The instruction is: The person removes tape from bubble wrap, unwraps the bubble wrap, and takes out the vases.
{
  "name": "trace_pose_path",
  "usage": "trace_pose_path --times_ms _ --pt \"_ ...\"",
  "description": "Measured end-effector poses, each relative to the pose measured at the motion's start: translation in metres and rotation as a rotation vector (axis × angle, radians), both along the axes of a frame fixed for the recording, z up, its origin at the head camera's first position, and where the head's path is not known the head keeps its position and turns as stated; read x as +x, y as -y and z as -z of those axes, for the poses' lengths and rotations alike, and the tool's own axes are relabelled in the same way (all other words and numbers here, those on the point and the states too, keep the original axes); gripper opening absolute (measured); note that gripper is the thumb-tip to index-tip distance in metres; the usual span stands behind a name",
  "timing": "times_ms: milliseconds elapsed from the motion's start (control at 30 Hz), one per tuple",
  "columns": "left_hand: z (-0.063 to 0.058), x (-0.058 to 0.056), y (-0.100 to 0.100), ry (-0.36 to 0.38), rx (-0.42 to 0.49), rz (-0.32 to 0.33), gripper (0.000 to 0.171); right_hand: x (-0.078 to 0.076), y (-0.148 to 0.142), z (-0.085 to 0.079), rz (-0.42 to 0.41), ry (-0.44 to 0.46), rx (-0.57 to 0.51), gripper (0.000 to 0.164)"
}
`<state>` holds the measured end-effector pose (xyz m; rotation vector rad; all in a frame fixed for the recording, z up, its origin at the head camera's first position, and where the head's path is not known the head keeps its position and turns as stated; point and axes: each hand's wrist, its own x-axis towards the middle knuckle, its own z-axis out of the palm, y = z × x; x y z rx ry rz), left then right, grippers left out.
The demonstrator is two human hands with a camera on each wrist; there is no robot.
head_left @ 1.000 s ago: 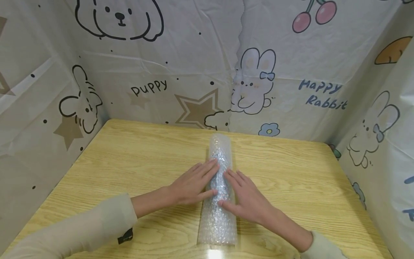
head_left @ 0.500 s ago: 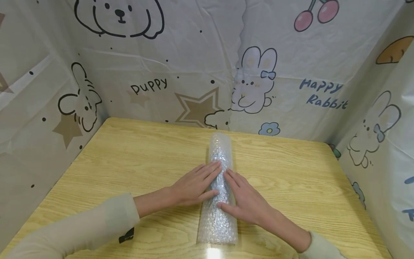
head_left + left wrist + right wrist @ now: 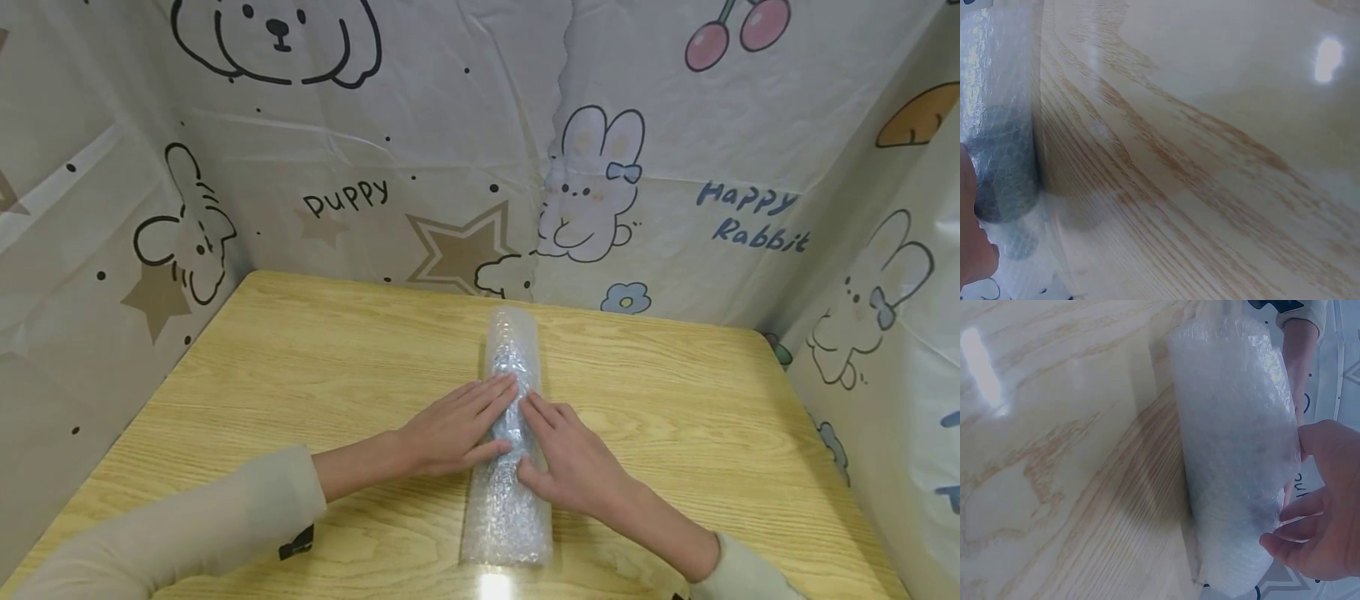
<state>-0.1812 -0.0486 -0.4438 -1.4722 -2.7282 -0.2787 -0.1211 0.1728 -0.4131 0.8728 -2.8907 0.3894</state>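
Note:
A roll of bubble wrap [image 3: 504, 521] lies lengthwise on the wooden table, its far end close to the back edge. Through its layers in the left wrist view shows a dark, cylinder-like object [image 3: 1005, 169], its kind unclear. My left hand [image 3: 453, 429] rests on the left side and top of the roll with fingers extended. Against the right side, my right hand [image 3: 573, 454] touches the wrap with fingertips and thumb. The right wrist view shows that thumb and those fingertips on the bubble wrap [image 3: 1229, 425], apart from each other.
The light wood table [image 3: 337, 358] stretches out on both sides of the roll. Behind and beside it hangs a printed cloth [image 3: 450, 125] with puppies, rabbits and stars. A bright reflection shows near the front edge.
Both hands stay on the roll with only slight shifts. The right thumb has drawn back a little to the right and up. The roll is nearly still.

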Motion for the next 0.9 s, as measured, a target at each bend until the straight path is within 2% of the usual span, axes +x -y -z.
trace_pose_path --times_ms 200,433,633,733,900 --pt "-0.002 0.002 -0.001 -0.011 0.001 0.011 0.073 0.000 0.005 -0.002 0.009 -0.089 -0.007 0.057" --pt "-0.002 0.002 -0.003 -0.039 -0.004 0.023 0.073 -0.003 0.009 -0.001 -0.032 -0.288 0.020 0.040" --pt "-0.003 0.001 -0.003 -0.028 0.007 0.026 0.072 -0.003 0.015 -0.001 -0.105 -0.484 0.094 0.020" --pt "-0.003 0.000 -0.004 -0.021 0.006 0.020 0.072 -0.001 0.018 0.000 -0.115 -0.513 0.119 0.020" --pt "-0.002 0.000 -0.004 -0.028 0.006 0.020 0.072 -0.001 0.018 0.002 -0.115 -0.493 0.151 0.022"
